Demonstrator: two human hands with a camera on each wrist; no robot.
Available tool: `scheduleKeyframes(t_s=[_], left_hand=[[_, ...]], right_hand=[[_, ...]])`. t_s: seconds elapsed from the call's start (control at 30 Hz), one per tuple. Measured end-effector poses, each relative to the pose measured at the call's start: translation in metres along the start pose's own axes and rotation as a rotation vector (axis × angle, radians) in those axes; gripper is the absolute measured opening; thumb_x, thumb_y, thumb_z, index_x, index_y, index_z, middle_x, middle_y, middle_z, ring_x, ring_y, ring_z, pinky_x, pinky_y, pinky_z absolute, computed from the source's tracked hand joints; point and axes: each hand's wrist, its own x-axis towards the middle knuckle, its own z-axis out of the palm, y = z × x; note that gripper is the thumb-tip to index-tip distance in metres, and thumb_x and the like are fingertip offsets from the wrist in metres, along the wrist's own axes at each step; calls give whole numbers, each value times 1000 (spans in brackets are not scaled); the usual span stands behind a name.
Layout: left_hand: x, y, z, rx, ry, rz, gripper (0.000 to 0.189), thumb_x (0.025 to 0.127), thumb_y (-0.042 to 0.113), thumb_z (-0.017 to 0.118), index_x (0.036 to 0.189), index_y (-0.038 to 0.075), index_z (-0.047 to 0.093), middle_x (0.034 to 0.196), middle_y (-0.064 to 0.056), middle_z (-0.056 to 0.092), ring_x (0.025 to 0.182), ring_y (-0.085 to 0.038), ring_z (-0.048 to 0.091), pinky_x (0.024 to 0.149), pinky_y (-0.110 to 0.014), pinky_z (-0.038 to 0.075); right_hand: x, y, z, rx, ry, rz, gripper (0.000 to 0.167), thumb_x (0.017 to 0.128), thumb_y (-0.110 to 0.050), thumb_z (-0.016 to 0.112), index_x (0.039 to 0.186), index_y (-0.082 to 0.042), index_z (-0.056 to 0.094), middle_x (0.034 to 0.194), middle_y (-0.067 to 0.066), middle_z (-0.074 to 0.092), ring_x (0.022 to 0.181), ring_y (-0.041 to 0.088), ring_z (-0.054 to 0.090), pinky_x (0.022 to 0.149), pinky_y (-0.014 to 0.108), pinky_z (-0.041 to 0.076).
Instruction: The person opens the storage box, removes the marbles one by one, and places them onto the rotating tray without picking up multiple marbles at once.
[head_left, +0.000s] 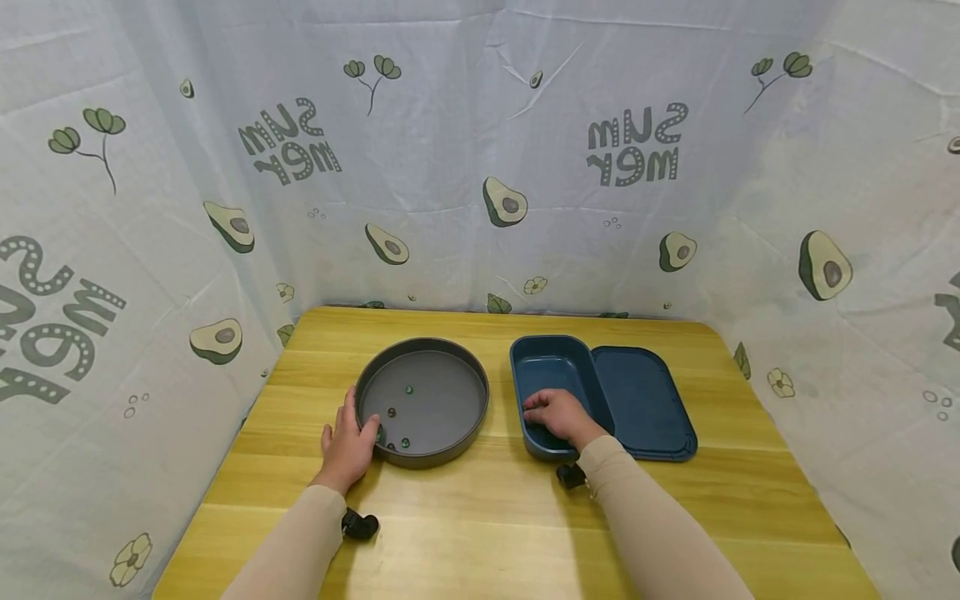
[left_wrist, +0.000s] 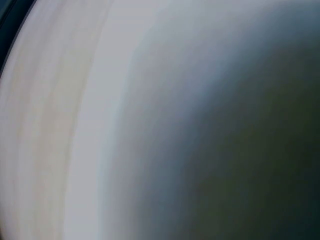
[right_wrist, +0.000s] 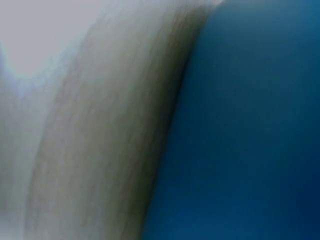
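Observation:
A round grey pan (head_left: 431,408) holds several small marbles, among them a green marble (head_left: 408,390) and a brown marble (head_left: 392,412). My left hand (head_left: 348,446) rests at the pan's left rim, its fingers extended along the outside and the thumb reaching over the edge by the marbles. Inside a dark blue rectangular box (head_left: 553,367), my right hand (head_left: 558,414) is lowered near the left wall with fingers bent together. I cannot tell whether those fingertips hold anything. Both wrist views are blurred; a blue surface (right_wrist: 245,125) fills the right side of the right one.
A flat blue lid (head_left: 645,404) lies against the box's right side on the wooden table (head_left: 480,533). White cloth printed with avocados (head_left: 506,202) hangs behind the table and on both sides. A small black device (head_left: 360,525) is worn at the left wrist.

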Motion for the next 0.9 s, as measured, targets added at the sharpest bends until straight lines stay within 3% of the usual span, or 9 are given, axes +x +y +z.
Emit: scheduleKeyframes(t_s=[0.2,0.37,0.73,0.9], left_hand=[[0,0,0,6,-8,-11,77,111,38,43,171,15,0,174,-28,16,160,-51,16,125,-70,-10],[1,-3,1,5,-15,-7,78,111,40,42,171,16,-2,174,-27,14,160,-50,16,125,-70,-11],[1,0,-1,14,-20,-24,76,112,37,42,171,15,-1,174,-27,14,160,-49,16,126,-70,-10],[0,1,-1,15,-20,-27,76,112,37,43,171,16,0,174,-25,14,161,-48,17,126,-69,-10]], right_hand=[[-2,-2,-3,58,45,1,21,97,-21,75,114,-9,78,117,9,75,97,22,65,84,36,55],[-5,-5,-6,96,84,-5,21,97,-22,75,113,-9,77,109,9,75,88,19,63,74,29,52],[-8,-17,-15,74,185,-50,20,99,-23,74,115,-11,77,104,9,73,90,23,60,74,31,49],[-10,-26,-18,77,194,-70,22,100,-24,73,117,-12,76,104,9,74,90,24,62,75,33,51]])
